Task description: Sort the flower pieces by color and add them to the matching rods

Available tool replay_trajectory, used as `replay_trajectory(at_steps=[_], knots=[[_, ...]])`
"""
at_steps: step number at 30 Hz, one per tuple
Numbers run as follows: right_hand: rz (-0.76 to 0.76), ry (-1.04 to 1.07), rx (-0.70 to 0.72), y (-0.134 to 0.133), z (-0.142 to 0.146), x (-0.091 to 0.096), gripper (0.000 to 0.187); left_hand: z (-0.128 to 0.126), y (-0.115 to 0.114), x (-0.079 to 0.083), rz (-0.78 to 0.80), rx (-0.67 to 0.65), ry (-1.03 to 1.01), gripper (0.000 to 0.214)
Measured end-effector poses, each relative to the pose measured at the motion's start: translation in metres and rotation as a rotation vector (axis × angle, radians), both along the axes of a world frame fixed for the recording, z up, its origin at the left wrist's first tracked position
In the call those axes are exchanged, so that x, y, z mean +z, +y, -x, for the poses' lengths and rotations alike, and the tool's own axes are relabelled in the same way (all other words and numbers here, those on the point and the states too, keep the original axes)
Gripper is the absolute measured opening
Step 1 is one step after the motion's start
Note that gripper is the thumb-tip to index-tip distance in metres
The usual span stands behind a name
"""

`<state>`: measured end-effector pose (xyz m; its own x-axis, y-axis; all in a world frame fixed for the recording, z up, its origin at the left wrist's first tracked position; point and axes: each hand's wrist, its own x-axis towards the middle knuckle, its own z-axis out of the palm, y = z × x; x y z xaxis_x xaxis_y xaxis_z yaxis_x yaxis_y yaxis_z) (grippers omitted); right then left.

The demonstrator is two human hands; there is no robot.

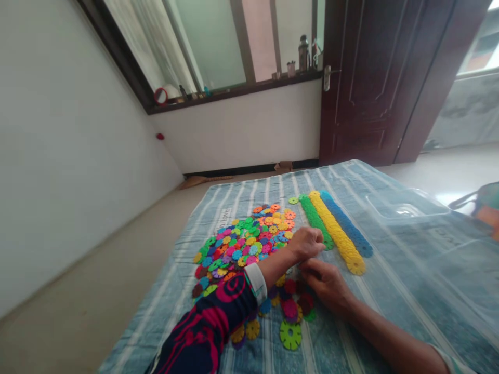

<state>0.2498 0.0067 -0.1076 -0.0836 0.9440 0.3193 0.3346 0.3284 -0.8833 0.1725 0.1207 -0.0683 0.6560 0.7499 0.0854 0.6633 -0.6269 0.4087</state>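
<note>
My left hand [307, 243], in a dark and pink sleeve with a white cuff, reaches across the pile to the near end of a green row [312, 214] of overlapping notched plastic discs. Its fingers are curled, and whatever they hold is hidden. Just below it, my right hand [329, 284] is closed too, thumb and fingers together beside the pile; its fingertips show no clear object. Left of both hands spreads a heap of mixed coloured notched discs [249, 241]. A yellow row [335, 231] and a blue row [349, 226] lie right of the green one.
The discs lie on a striped blue cloth [390, 322]. A clear plastic container [407, 205] stands at the right. Single lime discs lie near me [290, 335] and at the far end of the rows. Beyond are a windowsill [234, 92] and a dark red door [370, 78].
</note>
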Motion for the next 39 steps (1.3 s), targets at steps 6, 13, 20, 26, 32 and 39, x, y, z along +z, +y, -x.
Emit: replay_trajectory(at_steps=[6,13,20,26,32,39], knots=[[0.050,0.030,-0.011,-0.003,-0.001,-0.003,0.021,0.018,0.011,0.016,-0.048,0.066,0.064,0.012],[0.044,0.015,-0.033,-0.004,0.001,-0.005,0.024,0.135,0.064,0.054,-0.085,0.394,0.330,0.013],[0.033,0.010,-0.044,-0.002,0.002,-0.006,0.024,0.207,0.095,0.058,0.029,0.473,0.554,0.033],[0.036,-0.002,-0.049,-0.002,0.002,-0.007,0.025,0.211,0.105,0.053,0.107,0.474,0.593,0.034],[0.029,-0.006,-0.047,-0.003,0.001,-0.003,0.024,0.213,0.107,0.059,0.136,0.505,0.536,0.036],[0.030,0.000,-0.042,-0.003,0.001,-0.001,0.022,0.217,0.103,0.077,0.144,0.547,0.314,0.020]])
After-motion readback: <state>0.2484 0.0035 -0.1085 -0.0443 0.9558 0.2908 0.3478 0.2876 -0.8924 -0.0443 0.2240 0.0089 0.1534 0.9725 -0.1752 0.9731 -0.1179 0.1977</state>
